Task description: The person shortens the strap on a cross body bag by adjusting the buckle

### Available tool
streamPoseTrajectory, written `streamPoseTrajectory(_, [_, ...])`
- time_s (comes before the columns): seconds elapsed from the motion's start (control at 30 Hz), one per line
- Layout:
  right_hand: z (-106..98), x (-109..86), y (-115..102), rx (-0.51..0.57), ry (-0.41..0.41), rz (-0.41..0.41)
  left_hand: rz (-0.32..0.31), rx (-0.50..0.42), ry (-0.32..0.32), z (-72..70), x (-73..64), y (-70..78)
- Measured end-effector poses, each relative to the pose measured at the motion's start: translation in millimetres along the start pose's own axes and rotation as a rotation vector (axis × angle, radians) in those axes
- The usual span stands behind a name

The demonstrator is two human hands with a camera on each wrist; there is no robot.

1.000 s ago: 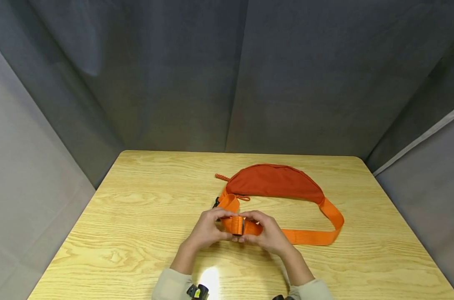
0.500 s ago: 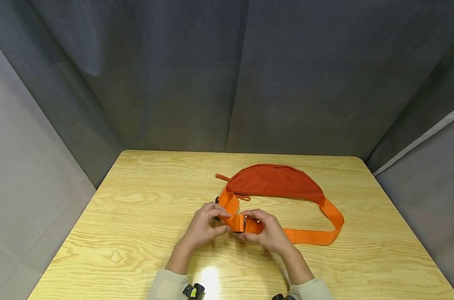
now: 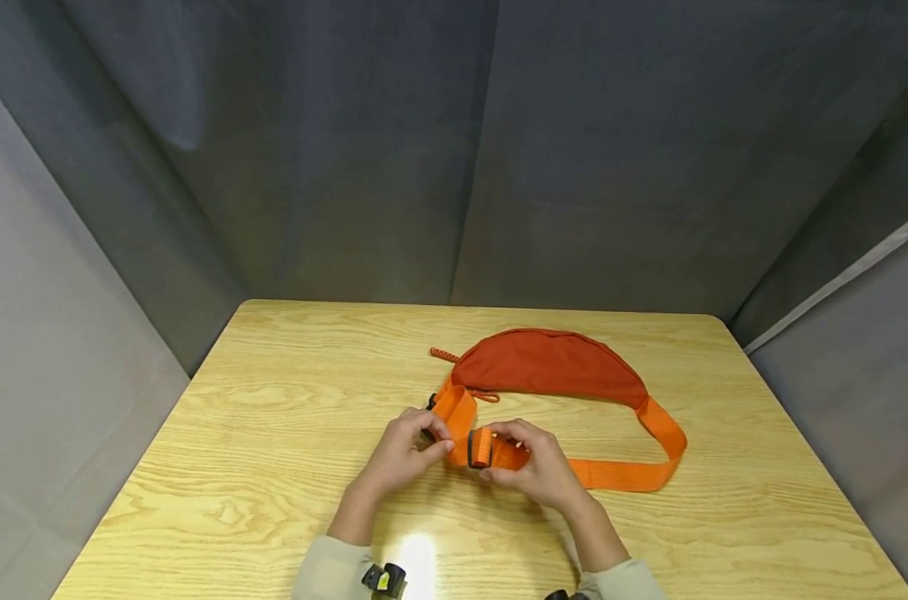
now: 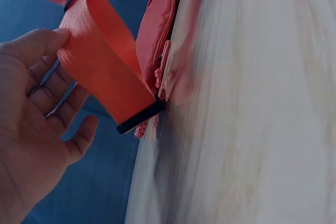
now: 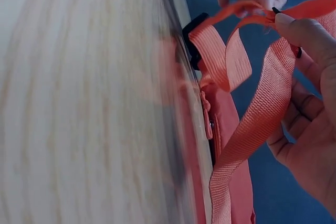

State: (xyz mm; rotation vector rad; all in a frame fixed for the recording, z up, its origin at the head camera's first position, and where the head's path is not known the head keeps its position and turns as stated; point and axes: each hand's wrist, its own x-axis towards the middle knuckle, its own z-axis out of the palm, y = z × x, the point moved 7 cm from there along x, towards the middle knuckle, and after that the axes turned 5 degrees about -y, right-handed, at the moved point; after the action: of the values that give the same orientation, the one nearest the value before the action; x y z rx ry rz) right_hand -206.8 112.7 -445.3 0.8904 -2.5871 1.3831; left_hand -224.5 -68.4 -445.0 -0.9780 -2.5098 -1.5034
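Note:
A red waist bag point(image 3: 551, 364) lies on the table, its orange strap point(image 3: 626, 475) looping toward me. My right hand point(image 3: 538, 468) pinches the black strap slider point(image 3: 470, 450) and the webbing folded through it between thumb and fingers. Just left of it, my left hand point(image 3: 399, 452) pinches the edge of the strap with thumb and forefinger; in the left wrist view the other fingers spread loosely behind the webbing point(image 4: 100, 66). A black buckle point(image 4: 142, 116) sits at the strap's end near the bag, partly hidden by the left hand in the head view.
The wooden table point(image 3: 273, 400) stands against a dark grey curtain point(image 3: 363, 167), with lighter panels on both sides. A zipper cord point(image 3: 443, 355) sticks out at the bag's left end, and another cord loop hangs along its front edge.
My left hand has let go of the slider and shifted slightly left, then taken the strap beside it. The slider has turned so its black frame shows more. My right hand stays nearly still.

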Motion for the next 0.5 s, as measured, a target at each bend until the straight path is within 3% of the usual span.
streamPoseTrajectory(0.27, [-5.1, -1.0, -0.5, 0.001, 0.019, -0.012, -0.005, -0.014, -0.012, -4.1, -3.2, -6.0])
streamPoseTrajectory(0.5, [-0.9, -0.1, -4.6, 0.031, 0.008, -0.019, 0.033, 0.073, 0.010, 2.4, 0.1, 2.7])
